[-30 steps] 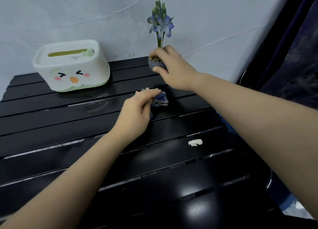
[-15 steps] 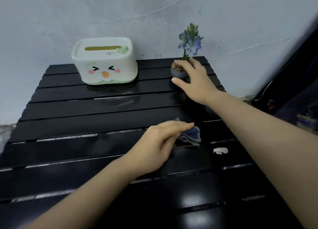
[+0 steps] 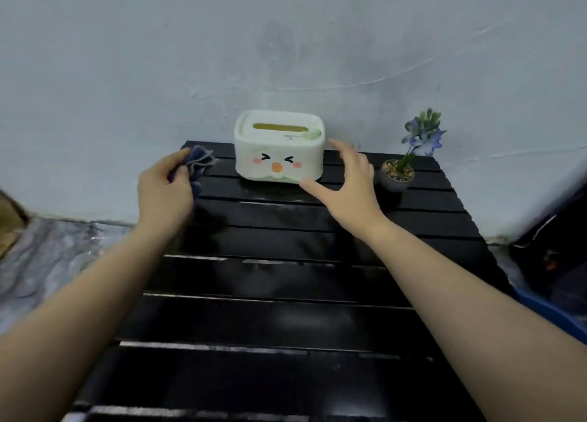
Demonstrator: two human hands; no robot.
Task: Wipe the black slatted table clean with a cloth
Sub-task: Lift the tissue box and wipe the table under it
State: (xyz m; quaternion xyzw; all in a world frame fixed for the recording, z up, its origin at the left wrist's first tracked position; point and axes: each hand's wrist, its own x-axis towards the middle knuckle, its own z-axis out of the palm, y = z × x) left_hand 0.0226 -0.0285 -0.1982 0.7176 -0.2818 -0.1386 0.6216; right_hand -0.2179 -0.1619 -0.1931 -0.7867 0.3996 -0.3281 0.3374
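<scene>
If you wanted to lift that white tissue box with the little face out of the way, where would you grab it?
Probably its right end wall, coming from the right, where the open right hand already spreads beside the tissue box. It stands upright with rounded corners; thumb on the front, fingers behind.

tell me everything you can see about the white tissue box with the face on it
The tissue box is white and rounded, plastic by its look, with a pale green base trim. Its top has a long yellowish slot and a small green knob. The front carries a cartoon face: squinting eyes, pink cheeks, orange beak. It stands upright on the back slats of the black table, against the wall. The right hand is open at its right end; contact is unclear.
</scene>
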